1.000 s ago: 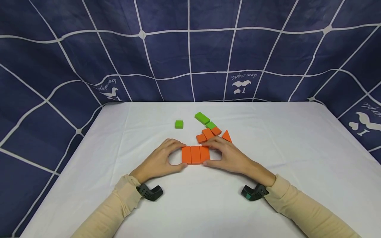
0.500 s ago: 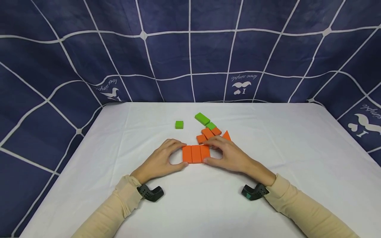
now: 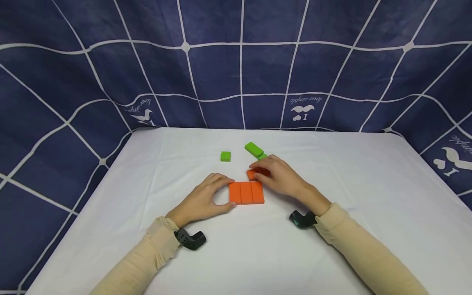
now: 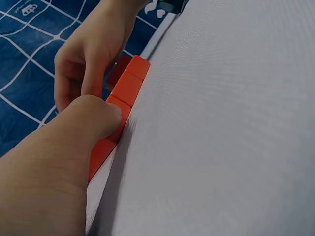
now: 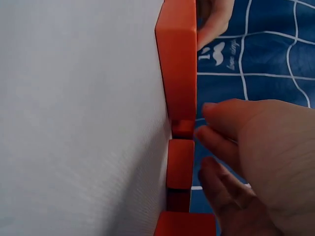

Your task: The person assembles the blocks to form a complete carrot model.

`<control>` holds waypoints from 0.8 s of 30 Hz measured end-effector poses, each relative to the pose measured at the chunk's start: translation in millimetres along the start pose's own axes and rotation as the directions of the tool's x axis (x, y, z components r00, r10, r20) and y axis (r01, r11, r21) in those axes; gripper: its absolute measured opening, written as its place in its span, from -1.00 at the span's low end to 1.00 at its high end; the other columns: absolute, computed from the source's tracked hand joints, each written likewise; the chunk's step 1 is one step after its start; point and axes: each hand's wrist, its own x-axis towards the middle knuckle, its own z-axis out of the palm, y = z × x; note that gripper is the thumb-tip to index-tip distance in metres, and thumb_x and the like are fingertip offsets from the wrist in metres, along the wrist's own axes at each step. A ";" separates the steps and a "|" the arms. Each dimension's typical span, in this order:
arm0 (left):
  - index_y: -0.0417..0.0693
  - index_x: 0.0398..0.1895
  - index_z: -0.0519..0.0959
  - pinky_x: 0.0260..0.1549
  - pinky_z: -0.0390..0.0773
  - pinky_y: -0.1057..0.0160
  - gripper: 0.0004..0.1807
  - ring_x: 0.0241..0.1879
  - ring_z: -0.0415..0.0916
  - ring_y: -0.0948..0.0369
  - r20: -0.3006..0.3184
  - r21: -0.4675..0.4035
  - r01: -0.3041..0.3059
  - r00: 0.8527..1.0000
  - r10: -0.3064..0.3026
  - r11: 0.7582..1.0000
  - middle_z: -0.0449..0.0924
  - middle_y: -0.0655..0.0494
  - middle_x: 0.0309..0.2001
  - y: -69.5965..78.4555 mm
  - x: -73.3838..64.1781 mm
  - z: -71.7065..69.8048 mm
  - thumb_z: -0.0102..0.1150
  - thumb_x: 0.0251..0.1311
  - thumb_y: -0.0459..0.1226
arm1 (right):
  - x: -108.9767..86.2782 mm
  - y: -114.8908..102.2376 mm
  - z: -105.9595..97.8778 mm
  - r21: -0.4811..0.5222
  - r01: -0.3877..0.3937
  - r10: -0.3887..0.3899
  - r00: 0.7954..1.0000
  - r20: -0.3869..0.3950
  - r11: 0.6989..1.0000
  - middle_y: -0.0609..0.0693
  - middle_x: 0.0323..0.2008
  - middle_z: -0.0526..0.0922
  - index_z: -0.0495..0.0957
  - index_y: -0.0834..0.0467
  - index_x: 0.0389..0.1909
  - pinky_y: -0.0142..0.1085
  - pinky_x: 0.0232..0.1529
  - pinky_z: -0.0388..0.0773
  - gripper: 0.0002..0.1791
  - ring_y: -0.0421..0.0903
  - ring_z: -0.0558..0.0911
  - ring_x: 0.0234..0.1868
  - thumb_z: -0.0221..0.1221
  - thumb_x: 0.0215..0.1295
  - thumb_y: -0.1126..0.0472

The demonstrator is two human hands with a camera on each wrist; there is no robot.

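Three flat orange rectangular blocks (image 3: pixel 246 193) lie side by side on the white cloth. My left hand (image 3: pixel 200 201) holds the leftmost one, thumb at its near end and a finger at its far end; the thumb (image 4: pixel 101 115) covers part of it in the left wrist view. Just behind the row, my right hand (image 3: pixel 282 176) is over a loose group of orange blocks and hides most of them, though one small orange block (image 3: pixel 251 175) shows. In the right wrist view the right fingers (image 5: pixel 216 142) are loosely bent beside an orange block (image 5: pixel 180 164), gripping nothing.
Farther back lie a green square block (image 3: pixel 225 156), a longer green block (image 3: pixel 253 149) and a small green block (image 3: pixel 262 156) partly behind my right hand. A dark blue checked cloth (image 3: pixel 269 73) hangs behind the white-covered table (image 3: pixel 332 164).
My right hand has let go of the row's rightmost block and moved back and slightly right, over the loose orange blocks. The left hand stays at the row; the head view has shifted slightly.
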 end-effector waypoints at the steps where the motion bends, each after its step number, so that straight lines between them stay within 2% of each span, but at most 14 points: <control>1: 0.07 0.33 0.54 0.33 0.48 0.09 -0.30 0.27 0.39 0.25 0.003 0.000 0.001 1.000 -0.001 1.000 0.49 0.21 0.24 0.5 0.3 0.5 0.39 0.18 0.16 | 1.2 1.3 0.1 -0.009 0.001 -0.001 1.000 0.019 1.000 -0.01 0.01 0.75 0.70 0.15 0.12 -0.09 0.22 0.56 -0.69 -0.01 0.58 0.09 0.31 0.40 0.21; 5: 0.06 0.33 0.54 0.34 0.47 0.10 -0.30 0.27 0.39 0.25 0.008 0.004 -0.005 1.000 0.005 1.000 0.50 0.21 0.23 2.1 1.5 0.6 0.38 0.19 0.16 | 3.2 4.1 -0.6 -0.044 0.017 -0.015 0.998 0.064 0.999 -0.03 0.01 0.76 0.73 0.12 0.08 -0.09 0.27 0.51 -0.73 0.00 0.58 0.12 0.31 0.41 0.20; 11: 0.05 0.32 0.55 0.34 0.47 0.10 -0.30 0.27 0.39 0.25 0.003 0.010 -0.017 1.000 0.016 1.000 0.50 0.20 0.22 2.4 2.5 0.2 0.39 0.18 0.14 | 2.1 5.8 -2.2 -0.064 0.047 -0.043 0.997 0.059 0.997 -0.02 0.03 0.76 0.73 0.13 0.09 -0.05 0.29 0.50 -0.71 0.02 0.59 0.13 0.34 0.38 0.21; 19: 0.05 0.32 0.55 0.32 0.48 0.10 -0.31 0.27 0.39 0.25 -0.003 0.013 -0.014 1.000 0.014 1.000 0.50 0.20 0.22 2.2 1.0 0.7 0.39 0.18 0.15 | -2.1 2.5 -2.7 -0.034 0.036 -0.037 0.999 -0.032 0.999 -0.03 0.01 0.77 0.74 0.12 0.06 -0.11 0.19 0.58 -0.69 -0.04 0.62 0.07 0.38 0.34 0.15; 24: 0.05 0.32 0.55 0.32 0.49 0.08 -0.31 0.26 0.39 0.25 -0.009 0.012 -0.018 1.000 0.019 1.000 0.50 0.20 0.22 0.7 -0.3 0.5 0.39 0.18 0.14 | -8.1 -2.1 -4.3 0.011 0.028 -0.027 0.998 -0.051 1.000 -0.04 0.01 0.76 0.75 0.09 0.05 -0.14 0.11 0.62 -0.68 -0.08 0.66 0.02 0.42 0.30 0.14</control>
